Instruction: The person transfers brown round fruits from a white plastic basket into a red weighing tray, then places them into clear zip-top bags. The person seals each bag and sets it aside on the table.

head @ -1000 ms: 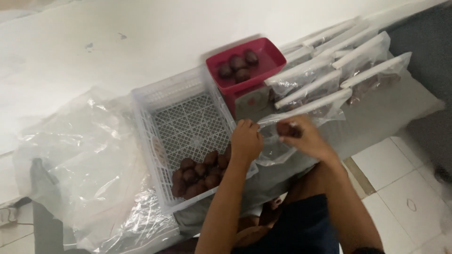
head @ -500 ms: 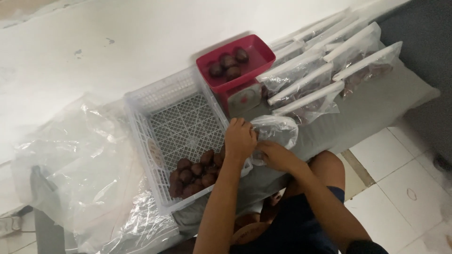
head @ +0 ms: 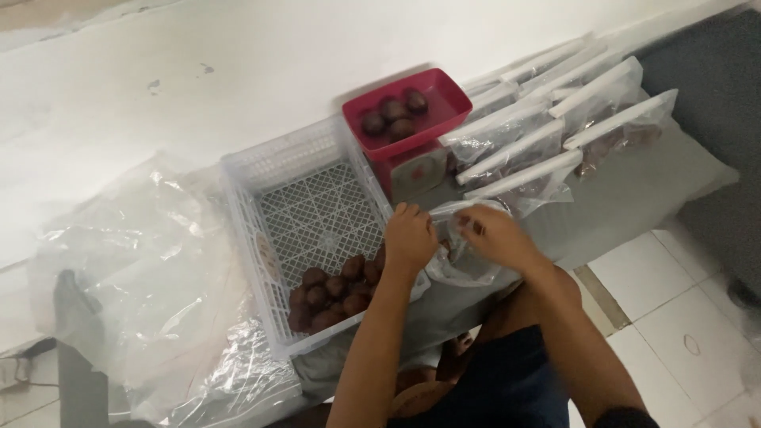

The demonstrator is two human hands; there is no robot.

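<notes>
White wall fills the far side, grey padded surface (head: 634, 198) runs below it, and pale floor tiles (head: 674, 317) show at the near right. I see my left hand (head: 409, 238) and right hand (head: 491, 235) close together at the near edge of the surface, both pinching the mouth of a clear plastic bag (head: 468, 265) that sags between them; fingers curled narrow on the film. What sits inside the bag I cannot tell. Just left of my left hand stands a white lattice crate (head: 305, 198), with a heap of dark round fruits (head: 333, 289) piled in its near corner, touching the wrist side. Beyond the hands sits a red kitchen scale (head: 408, 131), a few of the same fruits in its tray. To the far right, sealed bags (head: 555, 119) lie in overlapping rows. Crumpled clear plastic sheeting (head: 135, 269) spreads at the left.
</notes>
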